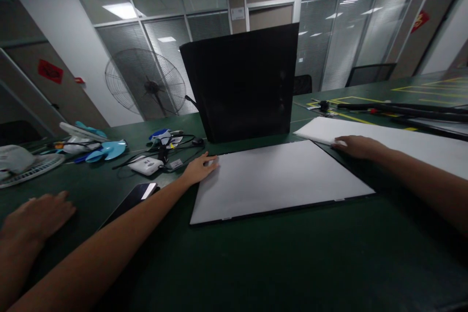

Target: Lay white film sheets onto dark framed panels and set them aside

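A flat white panel (278, 180) with a thin dark rim lies on the green table (256, 263) in front of me. My left hand (199, 168) rests on the panel's far left corner, with its fingers stretched out flat and holding nothing. My right hand (358, 146) lies palm down beyond the panel's far right corner. Its fingertips are on the near edge of a large white sheet (409, 146), and they look flat rather than gripping.
A black upright case (244, 83) stands just behind the panel. Another person's hand (36, 214) rests on the table at the left. Nearby lie a dark phone (133, 197), a white adapter (146, 165) with cables, and blue fan blades (106, 151). Black rods (402, 109) lie at the far right.
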The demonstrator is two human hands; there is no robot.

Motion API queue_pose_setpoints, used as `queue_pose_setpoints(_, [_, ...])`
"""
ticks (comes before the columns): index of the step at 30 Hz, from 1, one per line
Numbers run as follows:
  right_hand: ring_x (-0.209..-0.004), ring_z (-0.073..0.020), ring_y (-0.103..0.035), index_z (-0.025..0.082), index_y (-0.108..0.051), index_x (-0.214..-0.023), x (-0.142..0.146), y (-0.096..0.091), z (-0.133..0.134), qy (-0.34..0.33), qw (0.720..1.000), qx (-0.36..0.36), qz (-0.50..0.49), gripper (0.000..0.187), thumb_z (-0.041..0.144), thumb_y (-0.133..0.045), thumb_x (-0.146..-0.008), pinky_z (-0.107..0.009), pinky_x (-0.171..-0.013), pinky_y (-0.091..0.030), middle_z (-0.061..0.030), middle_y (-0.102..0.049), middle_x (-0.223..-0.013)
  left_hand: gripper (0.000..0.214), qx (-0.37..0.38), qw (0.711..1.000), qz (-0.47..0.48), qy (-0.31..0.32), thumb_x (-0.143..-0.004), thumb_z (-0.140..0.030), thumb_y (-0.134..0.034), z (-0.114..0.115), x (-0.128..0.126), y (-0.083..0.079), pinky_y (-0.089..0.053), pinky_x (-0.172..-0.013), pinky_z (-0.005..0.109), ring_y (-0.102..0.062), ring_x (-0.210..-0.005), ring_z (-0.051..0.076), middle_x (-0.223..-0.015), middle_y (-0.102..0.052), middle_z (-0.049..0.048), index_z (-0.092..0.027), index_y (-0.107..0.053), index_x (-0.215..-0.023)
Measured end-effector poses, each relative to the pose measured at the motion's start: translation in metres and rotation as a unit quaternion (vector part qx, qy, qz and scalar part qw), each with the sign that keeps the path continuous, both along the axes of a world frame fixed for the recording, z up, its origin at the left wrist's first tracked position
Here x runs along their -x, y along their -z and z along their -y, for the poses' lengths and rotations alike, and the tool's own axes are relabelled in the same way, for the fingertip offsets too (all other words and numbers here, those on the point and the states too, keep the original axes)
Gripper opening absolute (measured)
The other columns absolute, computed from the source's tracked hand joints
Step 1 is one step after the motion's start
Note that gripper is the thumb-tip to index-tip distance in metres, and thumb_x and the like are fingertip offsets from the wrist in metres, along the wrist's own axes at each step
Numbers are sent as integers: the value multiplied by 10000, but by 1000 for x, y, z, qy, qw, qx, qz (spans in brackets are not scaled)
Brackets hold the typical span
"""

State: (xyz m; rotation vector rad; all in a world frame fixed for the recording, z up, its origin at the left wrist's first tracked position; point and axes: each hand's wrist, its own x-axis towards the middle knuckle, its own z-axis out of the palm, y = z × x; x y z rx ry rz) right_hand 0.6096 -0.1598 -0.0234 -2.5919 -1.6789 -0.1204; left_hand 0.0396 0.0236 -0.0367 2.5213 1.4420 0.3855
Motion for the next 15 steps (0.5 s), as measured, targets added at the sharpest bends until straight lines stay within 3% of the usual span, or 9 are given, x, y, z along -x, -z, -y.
queue_pose_setpoints(5, [-1107,-192,-616,132,-607,-1303,27,-12,6,45,998,35,33,480,509,-565,-1009,-426,-1000,-541,-111,-624,-1205,571,-11,1000,12,6,-972,-581,-539,3,0,-1,-395,-1193,395,-508,-1455,321,-1658,-405,87,-283,-633,-1449])
queue_pose_setpoints(10, [-1093,-191,-618,113,-640,-1208,63,-33,18,53,994,-5,94,486,546,-552,-1006,-425,-1000,-530,-115,-638,-1156,547,-31,999,16,16,-994,-518,-509,10,-2,-3,-362,-1226,387,-487,-1474,292,-1610,-491,85,-236,-633,-1445])
queue_pose_setpoints(12, [-1045,-195,-631,104,-651,-1170,85,-38,23,5,993,-20,112,503,561,-505,-1020,-441,-986,-523,-119,-653,-1094,534,-40,998,21,33,-1023,-492,-439,12,-4,-3,-336,-1246,370,-468,-1490,264,-1552,-567,80,-203,-646,-1421])
queue_pose_setpoints(15, [-930,-206,-655,108,-687,-1115,125,-36,31,-144,983,-22,116,455,482,-438,-1044,-431,-932,-511,-139,-683,-1037,570,-47,997,35,44,-1060,-490,-309,15,-5,-3,-349,-1241,370,-502,-1463,248,-1494,-625,86,-170,-658,-1377])
